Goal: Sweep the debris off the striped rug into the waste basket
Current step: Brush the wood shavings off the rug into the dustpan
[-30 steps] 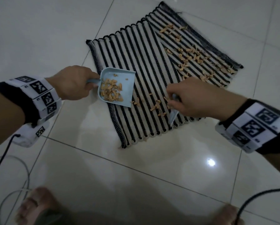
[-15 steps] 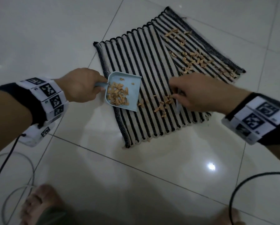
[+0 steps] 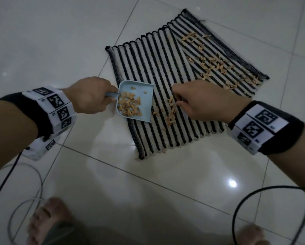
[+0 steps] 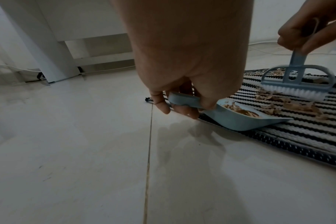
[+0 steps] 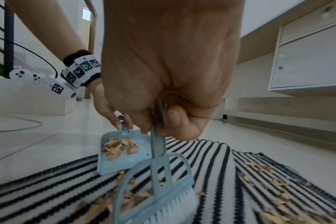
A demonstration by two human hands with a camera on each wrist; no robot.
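Observation:
A black-and-white striped rug [image 3: 158, 71] lies on the tiled floor. My left hand [image 3: 93, 98] grips the handle of a light blue dustpan [image 3: 135, 101] whose lip rests on the rug's left part; tan debris [image 3: 129, 106] is piled inside it. My right hand [image 3: 199, 101] grips a small blue brush [image 4: 297, 83] by its handle, with the white bristles [image 5: 173, 207] down on the rug just right of the pan. Loose debris [image 3: 171, 112] lies between brush and pan. More debris [image 3: 215, 64] is scattered over the rug's far right part. No waste basket is in view.
Black and grey cables [image 3: 240, 209] loop over the floor near my bare feet [image 3: 47, 221]. White cabinets [image 5: 307, 60] stand beyond the rug, and a white furniture leg [image 4: 48, 53] stands on the floor to the left.
My right hand has drawn the brush leftward toward the dustpan, pushing loose debris closer to its lip. The dustpan has stayed at the rug's left part.

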